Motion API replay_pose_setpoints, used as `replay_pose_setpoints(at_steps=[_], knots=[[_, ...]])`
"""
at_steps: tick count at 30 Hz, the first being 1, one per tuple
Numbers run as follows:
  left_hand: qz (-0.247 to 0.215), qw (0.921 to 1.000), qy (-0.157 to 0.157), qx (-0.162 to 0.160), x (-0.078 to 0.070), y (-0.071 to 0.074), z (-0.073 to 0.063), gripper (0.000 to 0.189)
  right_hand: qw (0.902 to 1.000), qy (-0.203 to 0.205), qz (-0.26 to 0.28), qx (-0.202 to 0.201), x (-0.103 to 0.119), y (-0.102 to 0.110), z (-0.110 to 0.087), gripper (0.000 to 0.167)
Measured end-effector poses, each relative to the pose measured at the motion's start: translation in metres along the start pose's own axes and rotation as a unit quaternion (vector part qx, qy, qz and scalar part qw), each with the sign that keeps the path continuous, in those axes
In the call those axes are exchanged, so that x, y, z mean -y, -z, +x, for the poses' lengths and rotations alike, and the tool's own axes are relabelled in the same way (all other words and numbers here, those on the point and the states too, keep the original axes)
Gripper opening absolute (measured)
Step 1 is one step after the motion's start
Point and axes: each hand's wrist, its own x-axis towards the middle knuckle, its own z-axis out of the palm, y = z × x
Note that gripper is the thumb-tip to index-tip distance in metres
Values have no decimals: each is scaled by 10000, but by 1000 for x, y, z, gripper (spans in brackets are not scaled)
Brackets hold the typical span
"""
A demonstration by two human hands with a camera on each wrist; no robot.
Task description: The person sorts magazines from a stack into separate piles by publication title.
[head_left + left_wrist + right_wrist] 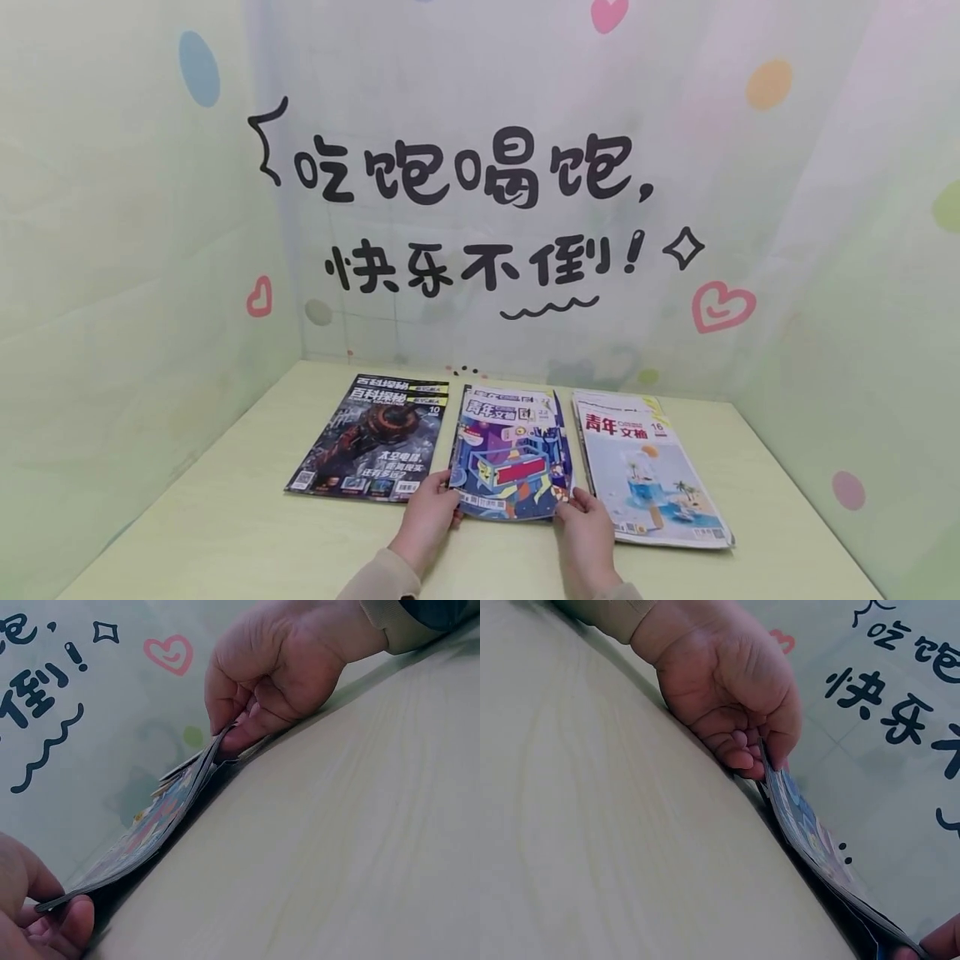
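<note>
A magazine with a purple and blue cover (510, 458) lies in the middle of the table, its near edge lifted slightly. At its near left corner my left hand (429, 515) pinches it, thumb on top and fingers beneath. My right hand (587, 533) pinches the near right corner the same way. Both wrist views show the magazine (161, 817) bending between the two hands, with a dark gap under it. Another magazine's edge shows just beyond its top.
To the left lie overlapping dark magazines (367, 442). On the right is a stack of magazines with a pale beach-scene cover (656, 483). The light wooden table (247, 542) meets a printed fabric wall (480, 333) at the back and sides.
</note>
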Motion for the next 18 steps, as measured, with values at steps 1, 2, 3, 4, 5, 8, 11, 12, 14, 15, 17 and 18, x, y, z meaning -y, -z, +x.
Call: replay_pose_setpoints(at_steps=[1, 2, 3, 4, 5, 8, 11, 12, 14, 15, 17, 18], knots=[[2, 10000, -8, 19, 1, 0, 1, 57, 10000, -34, 85, -3, 0, 0, 0, 56], [6, 10000, -11, 33, 1, 0, 1, 57, 9998, -53, 163, 39, 0, 0, 0, 57], [20, 10000, -21, 45, 2, 1, 1, 57, 9997, -73, 202, 71, 0, 0, 0, 57], [26, 10000, -30, 60, 2, 1, 1, 56, 9996, -105, 224, 108, 0, 0, -1, 57], [44, 10000, -41, 67, 2, 1, 1, 56, 9995, -147, 226, 161, 0, 0, -1, 58], [64, 9999, 61, 101, 1, 2, 2, 56, 9986, -345, 216, 345, 1, 1, 0, 56], [87, 9997, 190, 139, 0, 2, 2, 56, 9977, -463, 123, 487, 1, 1, 1, 54], [88, 9996, 235, 155, 0, 1, 2, 57, 9975, -479, 88, 505, 2, 1, 1, 54], [90, 9995, 258, 183, -1, 1, 2, 57, 9977, -430, -42, 529, 1, 1, 1, 53], [94, 9994, 257, 195, -1, 1, 2, 58, 9978, -398, -115, 526, 1, 0, 1, 52], [95, 9994, 260, 218, -1, 2, 3, 58, 9979, -310, -266, 499, 0, 0, 1, 51], [94, 9994, 257, 226, 0, 2, 3, 59, 9979, -269, -331, 481, 0, -1, 0, 51]])
